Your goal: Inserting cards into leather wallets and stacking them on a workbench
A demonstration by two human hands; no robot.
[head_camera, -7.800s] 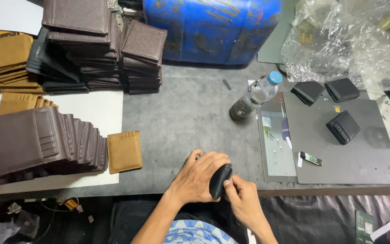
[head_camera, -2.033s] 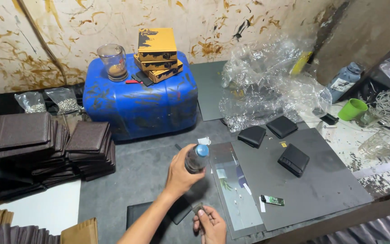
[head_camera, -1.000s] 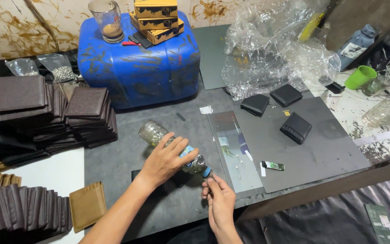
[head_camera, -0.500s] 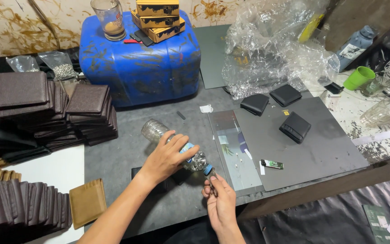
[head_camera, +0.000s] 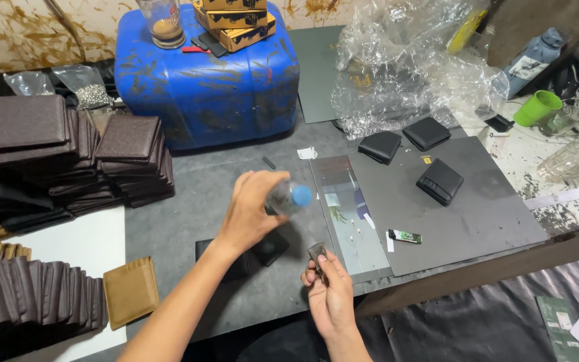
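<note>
A dark grey worktable (head_camera: 189,221) carries a blue drum (head_camera: 206,74), stacks of brown wallets (head_camera: 68,154), a tan wallet (head_camera: 131,291), a grey board (head_camera: 484,208) with three black wallets (head_camera: 440,181), and crumpled plastic (head_camera: 410,74).

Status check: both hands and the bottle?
Left hand grip shut on plastic bottle, tipped, blue cap on. Right hand pinches small dark piece. Black wallet lies below the bottle.

Blue-capped clear bottle (head_camera: 288,198), blue drum (head_camera: 209,87), black wallets (head_camera: 440,181), green cup (head_camera: 537,108)
</note>
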